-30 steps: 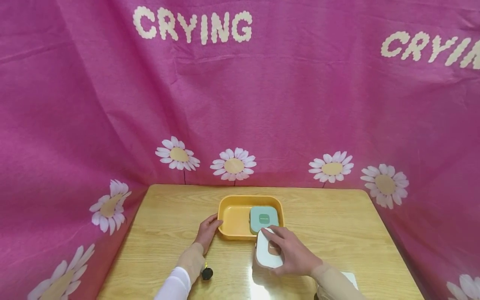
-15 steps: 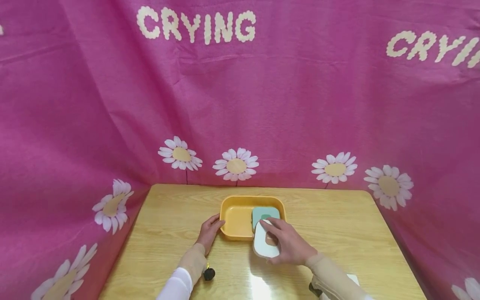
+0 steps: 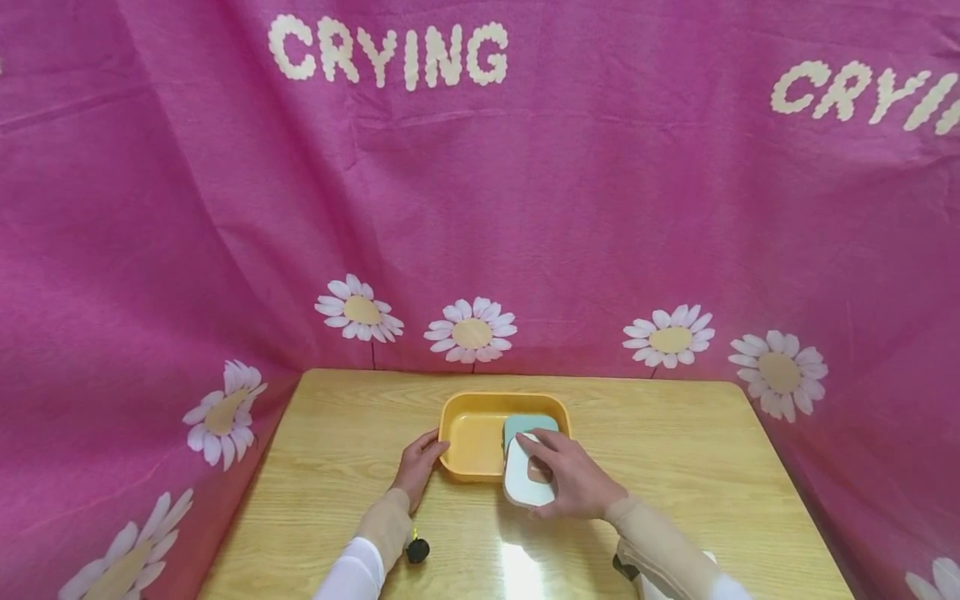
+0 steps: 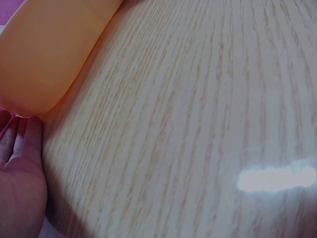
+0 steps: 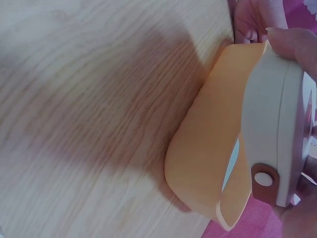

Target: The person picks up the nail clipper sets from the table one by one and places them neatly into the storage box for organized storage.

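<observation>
My right hand (image 3: 577, 479) grips a white rounded-square case (image 3: 525, 482), thumb and fingers on opposite sides. The case has a brown label on its lid and, in the right wrist view, a brown clasp tab (image 5: 265, 178) with a white stud. It hangs tilted over the front rim of a deep yellow tray (image 3: 468, 477). Inside the tray's right half sits a mint-green case (image 3: 531, 422), partly covered by the white one. At the tray's left end my left hand (image 3: 416, 467) rests against the outer wall, its fingers (image 4: 33, 136) straight at the base.
The pale wooden table (image 3: 360, 408) meets a pink curtain (image 3: 570, 233) with daisies along its back edge. A small black ball-like object (image 3: 417, 550) shows beside the left wrist. Something white (image 3: 648, 587) lies partly hidden under the right forearm.
My right hand has carried the white case forward and slightly left, from in front of the tray to over its front rim, covering more of the green case. My left hand stays at the tray.
</observation>
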A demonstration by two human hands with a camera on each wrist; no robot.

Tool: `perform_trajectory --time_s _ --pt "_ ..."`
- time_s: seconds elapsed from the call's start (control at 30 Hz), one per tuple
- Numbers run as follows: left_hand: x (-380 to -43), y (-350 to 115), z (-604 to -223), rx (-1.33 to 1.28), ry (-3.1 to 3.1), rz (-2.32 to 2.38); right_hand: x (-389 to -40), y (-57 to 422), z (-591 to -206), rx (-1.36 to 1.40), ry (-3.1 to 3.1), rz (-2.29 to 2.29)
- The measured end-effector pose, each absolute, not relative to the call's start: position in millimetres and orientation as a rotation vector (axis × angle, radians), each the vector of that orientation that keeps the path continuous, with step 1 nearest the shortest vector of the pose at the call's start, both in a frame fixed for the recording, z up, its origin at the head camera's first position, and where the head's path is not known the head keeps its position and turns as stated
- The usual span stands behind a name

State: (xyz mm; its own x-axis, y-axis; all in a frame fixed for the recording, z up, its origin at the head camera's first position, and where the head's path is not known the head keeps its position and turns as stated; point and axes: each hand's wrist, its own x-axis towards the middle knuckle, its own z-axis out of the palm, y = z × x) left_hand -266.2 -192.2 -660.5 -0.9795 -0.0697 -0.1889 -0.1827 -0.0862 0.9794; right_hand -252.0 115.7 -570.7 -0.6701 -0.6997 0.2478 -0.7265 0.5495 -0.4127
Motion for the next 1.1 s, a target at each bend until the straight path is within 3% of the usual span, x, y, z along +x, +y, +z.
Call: perform_trajectory --time_s 1.1 --pt "-265 -191 -659 -0.294 2.022 2.285 -311 78 -582 1.245 -2.831 0.701"
